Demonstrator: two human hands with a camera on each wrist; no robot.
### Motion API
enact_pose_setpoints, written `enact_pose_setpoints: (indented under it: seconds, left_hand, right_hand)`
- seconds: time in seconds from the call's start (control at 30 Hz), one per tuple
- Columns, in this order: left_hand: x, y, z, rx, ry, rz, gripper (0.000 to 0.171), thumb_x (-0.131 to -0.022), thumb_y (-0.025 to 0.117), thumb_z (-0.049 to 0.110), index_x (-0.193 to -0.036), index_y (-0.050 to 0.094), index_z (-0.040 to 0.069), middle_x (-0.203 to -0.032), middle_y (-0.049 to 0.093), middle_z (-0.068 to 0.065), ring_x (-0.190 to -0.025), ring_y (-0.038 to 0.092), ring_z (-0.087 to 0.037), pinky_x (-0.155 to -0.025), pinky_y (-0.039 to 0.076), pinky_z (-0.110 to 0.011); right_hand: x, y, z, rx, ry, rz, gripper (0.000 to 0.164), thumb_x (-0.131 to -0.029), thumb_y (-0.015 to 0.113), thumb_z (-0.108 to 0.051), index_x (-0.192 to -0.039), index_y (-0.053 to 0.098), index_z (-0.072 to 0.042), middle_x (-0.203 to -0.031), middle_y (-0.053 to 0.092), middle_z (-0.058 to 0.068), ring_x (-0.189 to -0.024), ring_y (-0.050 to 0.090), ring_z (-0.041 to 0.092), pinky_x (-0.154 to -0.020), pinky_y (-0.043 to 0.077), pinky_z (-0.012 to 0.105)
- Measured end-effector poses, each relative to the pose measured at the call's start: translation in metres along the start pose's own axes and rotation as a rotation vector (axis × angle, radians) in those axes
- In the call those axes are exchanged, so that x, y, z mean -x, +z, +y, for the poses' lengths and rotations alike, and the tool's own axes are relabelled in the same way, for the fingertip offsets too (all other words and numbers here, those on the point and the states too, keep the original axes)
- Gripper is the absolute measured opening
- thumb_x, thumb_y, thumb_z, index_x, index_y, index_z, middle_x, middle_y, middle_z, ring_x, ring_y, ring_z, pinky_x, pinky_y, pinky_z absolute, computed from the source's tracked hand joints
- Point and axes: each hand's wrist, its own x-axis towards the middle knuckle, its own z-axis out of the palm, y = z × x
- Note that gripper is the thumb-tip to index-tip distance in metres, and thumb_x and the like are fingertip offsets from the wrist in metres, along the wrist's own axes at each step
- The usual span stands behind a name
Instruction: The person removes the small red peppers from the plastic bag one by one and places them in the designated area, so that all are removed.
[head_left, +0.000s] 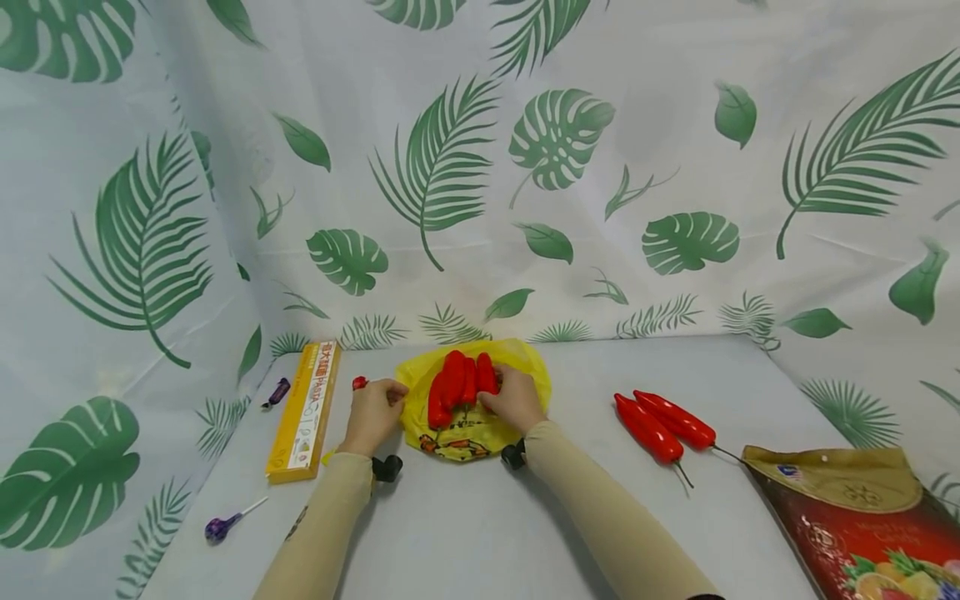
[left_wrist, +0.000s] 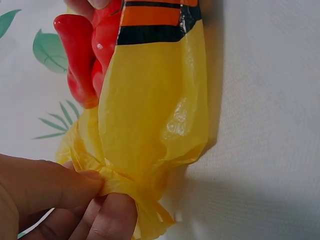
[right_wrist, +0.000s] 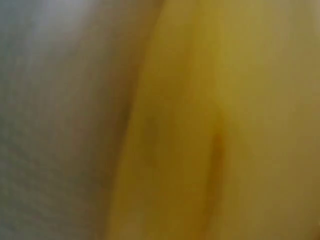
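Note:
A yellow plastic bag (head_left: 534, 367) with dark and orange print lies spread at the middle back of the table. Several red chili peppers (head_left: 450, 383) sit on and in it. My left hand (head_left: 372, 417) pinches the gathered left edge of the bag; in the left wrist view thumb and fingers (left_wrist: 115, 215) close on the bunched plastic (left_wrist: 150, 200). From the right, my right hand (head_left: 517, 398) grips the rightmost pepper (head_left: 487, 373), thumb in front of it. The right wrist view is a blur of yellow plastic (right_wrist: 175, 125) up close.
Two red chili peppers (head_left: 651, 429) lie to the right, beside a red and gold food pouch (head_left: 840, 508). On the left are a yellow pasta box (head_left: 303, 417), a purple-wrapped lollipop (head_left: 221, 527) and a small dark wrapped candy (head_left: 277, 392). A small red item (head_left: 360, 382) shows behind my left hand.

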Motion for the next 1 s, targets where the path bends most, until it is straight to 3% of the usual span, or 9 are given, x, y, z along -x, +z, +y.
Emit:
enact_pose_setpoints:
  seconds: [0.27,0.6,0.8,1.0]
  left_hand:
    - [0.001,0.003,-0.001,0.010,0.001,0.001,0.014,-0.092,0.069,0.002,-0.103,0.078,0.002,-0.096,0.077,-0.012,-0.088,0.069,-0.023,-0.082,0.060,-0.040]
    - [0.001,-0.002,-0.005,0.007,0.010,0.009,0.016,-0.092,0.068,0.002,-0.104,0.078,0.003,-0.096,0.077,-0.011,-0.088,0.069,-0.023,-0.084,0.060,-0.041]
    - [0.000,-0.003,-0.005,0.005,0.003,-0.002,0.016,-0.092,0.068,0.002,-0.104,0.078,0.003,-0.097,0.077,-0.012,-0.089,0.069,-0.023,-0.086,0.060,-0.042]
    - [0.002,-0.003,-0.003,0.019,-0.013,-0.012,0.016,-0.092,0.068,0.003,-0.105,0.077,0.003,-0.097,0.076,-0.012,-0.088,0.068,-0.023,-0.084,0.060,-0.041]
  right_hand:
    - [0.008,-0.010,0.004,-0.049,0.006,0.015,0.054,-0.091,0.077,-0.020,-0.140,0.062,-0.002,-0.127,0.073,0.015,-0.113,0.068,0.029,-0.097,0.060,0.042]
    - [0.036,-0.040,0.003,-0.127,-0.039,0.032,0.044,-0.092,0.077,-0.018,-0.133,0.069,-0.006,-0.120,0.076,0.013,-0.103,0.073,0.027,-0.086,0.064,0.037]
    - [0.059,-0.062,0.008,-0.106,-0.028,0.032,0.045,-0.092,0.077,-0.019,-0.135,0.068,-0.007,-0.123,0.076,0.011,-0.108,0.073,0.028,-0.091,0.063,0.040]
    - [0.078,-0.083,0.026,-0.052,-0.032,0.046,0.047,-0.092,0.077,-0.021,-0.136,0.067,-0.008,-0.124,0.075,0.013,-0.107,0.072,0.029,-0.080,0.065,0.037]
